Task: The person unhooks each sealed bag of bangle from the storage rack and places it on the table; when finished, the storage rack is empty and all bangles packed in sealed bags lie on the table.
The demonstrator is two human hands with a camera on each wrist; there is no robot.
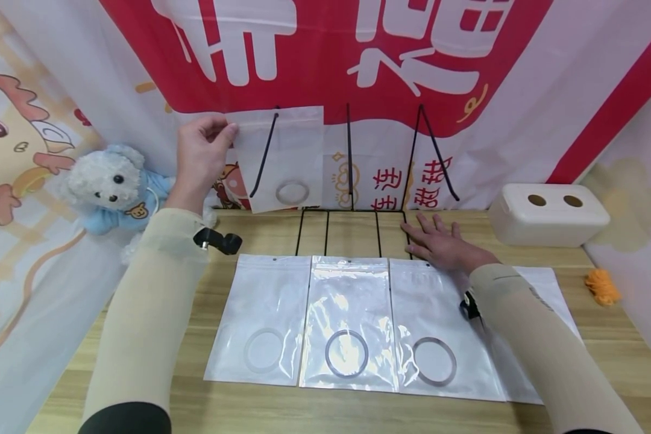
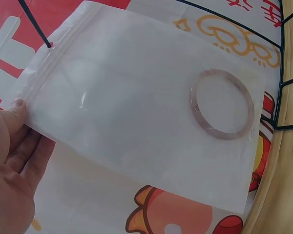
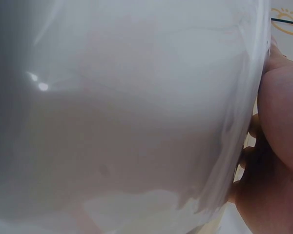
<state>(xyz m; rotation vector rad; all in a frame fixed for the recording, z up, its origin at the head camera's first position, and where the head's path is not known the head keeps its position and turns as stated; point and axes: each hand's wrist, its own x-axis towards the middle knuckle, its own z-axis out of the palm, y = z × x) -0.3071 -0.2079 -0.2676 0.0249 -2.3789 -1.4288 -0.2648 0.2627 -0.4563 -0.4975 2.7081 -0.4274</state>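
A clear zip bag [image 1: 298, 150] with a pale bangle [image 2: 222, 105] near its bottom hangs at the black wire rack [image 1: 350, 166]; one rod meets the hole in its top strip. My left hand [image 1: 203, 150] pinches the bag's upper left corner between thumb and fingers. Fingers spread, my right hand [image 1: 445, 246] rests low at the rack's base, over the top of a third bag [image 1: 428, 301] on the table. In the right wrist view, a bag's shiny film [image 3: 127, 97] fills most of the picture, with the right hand [image 3: 278, 131] along its right side.
On the wooden table [image 1: 260, 416] lie a left bag [image 1: 271, 295], a middle bag [image 1: 349, 301] and a rightmost bag [image 1: 542, 286] partly under my forearm. A teddy bear [image 1: 111, 187] sits left, a white box [image 1: 548, 214] right, beside an orange tassel-like thing [image 1: 603, 287].
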